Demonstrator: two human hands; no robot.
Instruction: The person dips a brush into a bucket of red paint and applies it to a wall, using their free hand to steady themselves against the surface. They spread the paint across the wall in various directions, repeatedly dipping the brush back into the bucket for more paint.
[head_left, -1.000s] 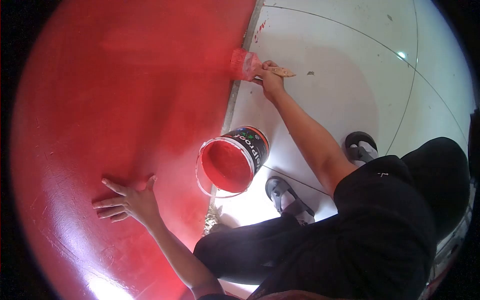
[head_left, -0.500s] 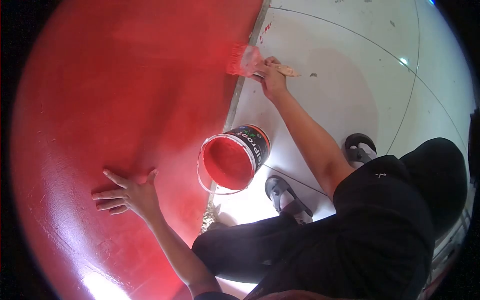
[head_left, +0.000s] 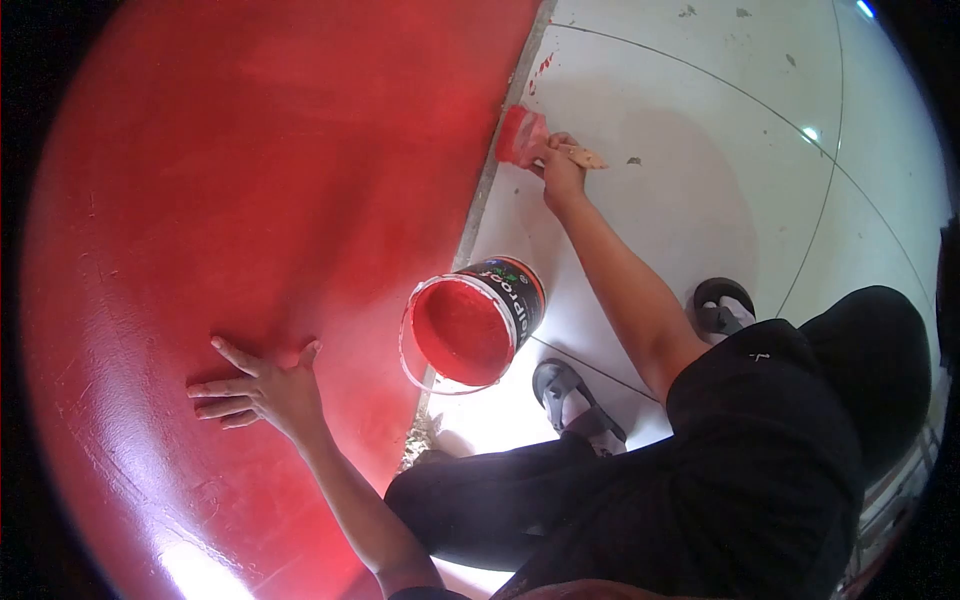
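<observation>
My right hand [head_left: 565, 175] is closed on a wide paintbrush [head_left: 533, 140] with a wooden handle. Red paint coats its bristles, which are at the edge between the red surface [head_left: 270, 200] and the pale tiles. On the red surface rests my left hand [head_left: 265, 392], fingers spread wide, holding nothing. Between the two hands stands a paint bucket [head_left: 463, 325], tilted in view, with red paint inside, a black printed label and a pale wire handle hanging over its rim.
White floor tiles [head_left: 680, 220] with dark joints and a few specks lie to the right. A grey strip [head_left: 480, 205] borders the red surface. My sandalled feet [head_left: 578, 400] and bent knees are on the tile side. Red drips [head_left: 543, 68] mark a tile.
My right hand has drawn the paintbrush a little right and down, from over the red surface to its border. My left hand stays spread in the same place.
</observation>
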